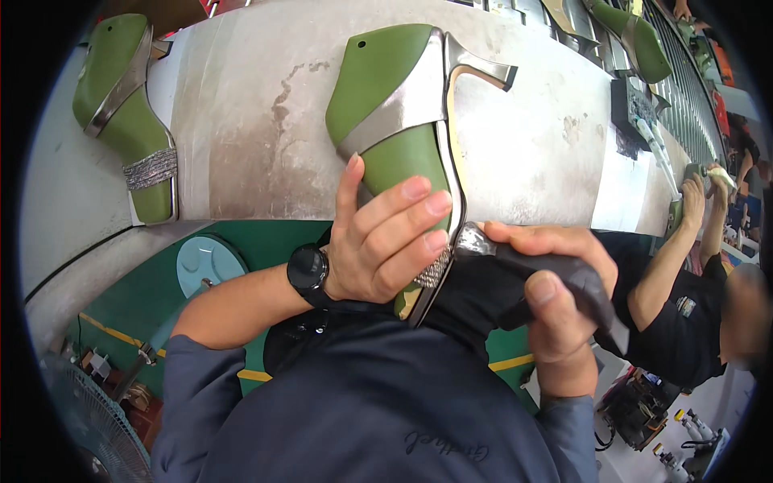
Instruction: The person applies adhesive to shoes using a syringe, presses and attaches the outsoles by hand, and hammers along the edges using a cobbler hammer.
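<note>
A silver high-heeled sandal (411, 97) on a green shoe last (378, 68) lies on its side, its heel toward the bench's far side and its toe over my lap. My left hand (378, 237) is closed on its forefoot, fingers across the green last and thumb on the near side. A band of glittery strap (435, 270) shows below the fingers, near the toe. My right hand (564, 282) is wrapped round a dark tool (555, 270) with a shiny, worn metal end. That end meets or nearly meets the sole's edge; I cannot tell which.
Another sandal on a green last (129, 105) lies at the bench's left end. A small dark box (632, 113) and a brush (659, 149) stand right, near a rack with more lasts (640, 44). A co-worker (684, 298) works at right. A round pale-blue stool (211, 262) and a fan (88, 419) are left.
</note>
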Motion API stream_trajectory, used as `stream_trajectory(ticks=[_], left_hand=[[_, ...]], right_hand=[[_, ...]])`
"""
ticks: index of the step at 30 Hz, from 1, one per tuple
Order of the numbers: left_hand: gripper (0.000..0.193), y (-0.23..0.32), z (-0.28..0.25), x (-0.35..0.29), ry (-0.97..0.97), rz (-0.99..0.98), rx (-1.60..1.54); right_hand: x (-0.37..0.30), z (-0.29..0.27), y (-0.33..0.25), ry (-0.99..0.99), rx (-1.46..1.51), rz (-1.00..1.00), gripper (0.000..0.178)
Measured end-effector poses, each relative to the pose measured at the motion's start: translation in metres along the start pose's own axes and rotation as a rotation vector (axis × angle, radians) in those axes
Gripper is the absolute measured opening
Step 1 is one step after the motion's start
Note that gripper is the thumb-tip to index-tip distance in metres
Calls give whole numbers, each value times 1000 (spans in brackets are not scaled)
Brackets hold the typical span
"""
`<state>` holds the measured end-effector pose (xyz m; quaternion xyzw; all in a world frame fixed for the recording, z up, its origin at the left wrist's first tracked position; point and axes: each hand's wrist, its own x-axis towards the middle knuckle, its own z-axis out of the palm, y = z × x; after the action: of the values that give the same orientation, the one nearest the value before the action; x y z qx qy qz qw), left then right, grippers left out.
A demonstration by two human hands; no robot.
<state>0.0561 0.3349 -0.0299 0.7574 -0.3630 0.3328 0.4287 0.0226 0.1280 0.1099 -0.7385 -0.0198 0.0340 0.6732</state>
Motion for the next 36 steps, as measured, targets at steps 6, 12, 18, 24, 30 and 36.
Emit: stream_trajectory(ticks=[6,12,18,24,30,36], left_hand=[[34,-2,10,-7,53,4,51],[31,-6,13,-11,65,38,51],[31,-1,7,-11,33,-10,-2],[32,-3,7,-11,30,5,-28],[32,-4,1,-8,-24,-12,-21],[36,-5,6,-8,-2,20,55]], right_hand=[[53,-16,-10,-119,-18,229,21],[87,-13,-5,-137,-88,250,20],[78,6,11,46,-39,149,26],[113,4,2,-26,-153,99,23],[143,-1,-23,-214,-413,246,33],[146,-13,-10,-285,-269,352,30]])
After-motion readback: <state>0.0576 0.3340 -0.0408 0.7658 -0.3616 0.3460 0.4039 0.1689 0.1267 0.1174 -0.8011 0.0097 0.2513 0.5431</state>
